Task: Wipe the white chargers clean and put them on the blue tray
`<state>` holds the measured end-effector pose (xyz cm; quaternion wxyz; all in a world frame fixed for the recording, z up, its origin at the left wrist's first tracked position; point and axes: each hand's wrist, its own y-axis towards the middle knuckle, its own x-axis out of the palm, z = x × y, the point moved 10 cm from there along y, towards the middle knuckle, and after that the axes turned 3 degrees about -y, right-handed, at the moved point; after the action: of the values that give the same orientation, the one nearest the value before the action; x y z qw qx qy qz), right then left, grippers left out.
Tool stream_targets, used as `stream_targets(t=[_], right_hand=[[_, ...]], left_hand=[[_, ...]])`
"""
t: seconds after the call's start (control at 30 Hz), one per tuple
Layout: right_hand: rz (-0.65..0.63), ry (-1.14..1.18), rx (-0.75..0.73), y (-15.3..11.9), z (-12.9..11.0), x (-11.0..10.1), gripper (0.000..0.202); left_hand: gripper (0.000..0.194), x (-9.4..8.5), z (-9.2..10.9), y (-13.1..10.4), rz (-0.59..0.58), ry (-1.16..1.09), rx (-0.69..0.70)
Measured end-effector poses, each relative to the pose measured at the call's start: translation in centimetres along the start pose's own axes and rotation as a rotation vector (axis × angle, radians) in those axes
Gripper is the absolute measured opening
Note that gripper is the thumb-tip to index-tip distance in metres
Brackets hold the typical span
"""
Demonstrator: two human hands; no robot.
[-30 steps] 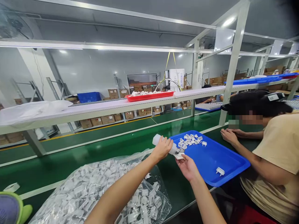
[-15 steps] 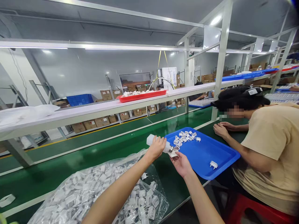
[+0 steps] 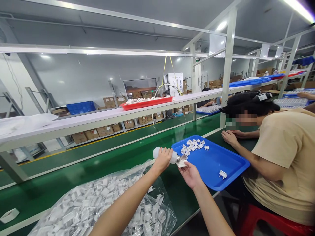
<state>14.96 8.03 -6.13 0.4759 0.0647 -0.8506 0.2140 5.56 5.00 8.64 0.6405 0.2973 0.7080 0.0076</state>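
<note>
My left hand [image 3: 163,160] is closed round a translucent white bottle [image 3: 156,152], which lies tipped nearly on its side. The metal top of the bottle points right and meets a small folded white cloth [image 3: 181,165]. That cloth is pinched in the fingers of my right hand [image 3: 191,174]. Just beyond my right hand is a blue tray [image 3: 209,168], with white two-pin plug adapters [image 3: 193,145] grouped at its far left and a single adapter [image 3: 222,174] near its right edge. A clear plastic bag [image 3: 98,196] full of white adapters spreads under my left forearm.
A co-worker in a tan shirt [image 3: 275,144] bends over the bench at the right, on a red stool [image 3: 258,219]. A raised shelf [image 3: 98,113] carries a red tray [image 3: 147,104] of white parts. A white tape roll [image 3: 10,215] lies at the far left.
The view has shifted slightly. Both hands keep the same hold, bottle top against the cloth.
</note>
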Motion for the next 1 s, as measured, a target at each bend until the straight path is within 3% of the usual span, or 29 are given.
stream_targets(t=[0.13,0.3,0.73,0.87,1.0], right_hand=[[-0.001,-0.013,-0.024,-0.2,-0.4,-0.1,0.033],[-0.001,-0.031,-0.073,-0.8,-1.3,-0.4,0.032],[-0.102,-0.144,-0.161,-2.9,-1.3,-2.0,0.027],[-0.157,-0.243,-0.215,-3.5,-1.3,-2.4,0.021],[-0.178,-0.348,-0.248,-3.7,-1.5,-2.7,0.017]], left_hand=[[0.039,0.8,-0.6,-0.4,0.036,-0.142,-0.059],[0.038,3.0,-2.2,-0.5,0.095,-0.374,-0.169],[0.04,8.0,-9.9,-1.4,0.379,-0.738,-0.694],[0.04,8.9,-10.5,-1.3,0.42,-0.802,-0.777],[0.038,9.1,-10.0,-0.9,0.4,-0.846,-0.762]])
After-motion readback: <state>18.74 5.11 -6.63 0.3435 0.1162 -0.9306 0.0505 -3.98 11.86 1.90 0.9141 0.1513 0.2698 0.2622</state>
